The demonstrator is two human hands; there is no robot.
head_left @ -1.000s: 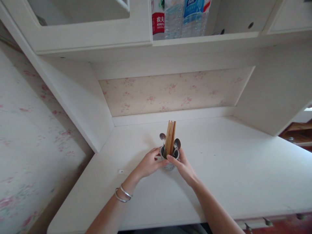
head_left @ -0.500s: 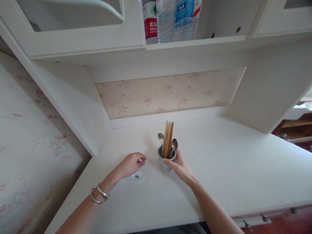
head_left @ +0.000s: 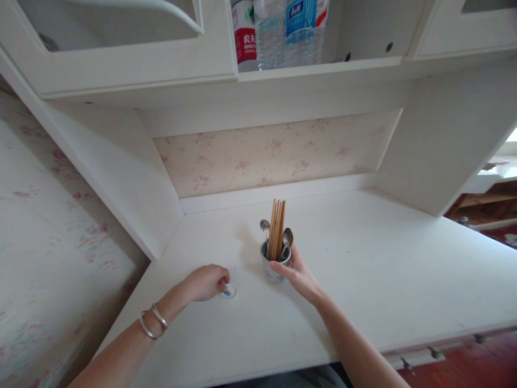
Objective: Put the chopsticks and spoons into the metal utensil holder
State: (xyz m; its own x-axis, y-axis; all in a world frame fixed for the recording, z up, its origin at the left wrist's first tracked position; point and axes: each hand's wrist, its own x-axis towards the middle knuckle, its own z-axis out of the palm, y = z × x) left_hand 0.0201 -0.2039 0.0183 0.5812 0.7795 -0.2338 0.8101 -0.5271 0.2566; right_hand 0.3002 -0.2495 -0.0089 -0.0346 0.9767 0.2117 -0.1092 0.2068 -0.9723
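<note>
My right hand (head_left: 298, 275) is wrapped round the right side of a metal utensil cup (head_left: 273, 274) with small holes in its wall. The cup stands upright on the white counter (head_left: 363, 280). Wooden chopsticks (head_left: 277, 229) stick up out of it, with one spoon (head_left: 264, 225) on their left and another spoon (head_left: 288, 237) on their right. To the left, my left hand (head_left: 210, 282) has its fingers pinched at the left rim of a small white dish (head_left: 231, 291) with a blue mark. The dish lies on the counter; the fingertips partly hide its edge.
A white cabinet (head_left: 141, 70) with an open compartment hangs above the counter, and plastic bottles (head_left: 270, 37) stand in it. White side panels (head_left: 117, 161) and a papered wall (head_left: 262, 156) enclose the counter's back. Drawer knobs (head_left: 406, 364) show below the front edge.
My left hand has moved down and left to the small dish, its fingers closing at the rim. The right hand stays on the utensil cup. The view has shifted slightly.
</note>
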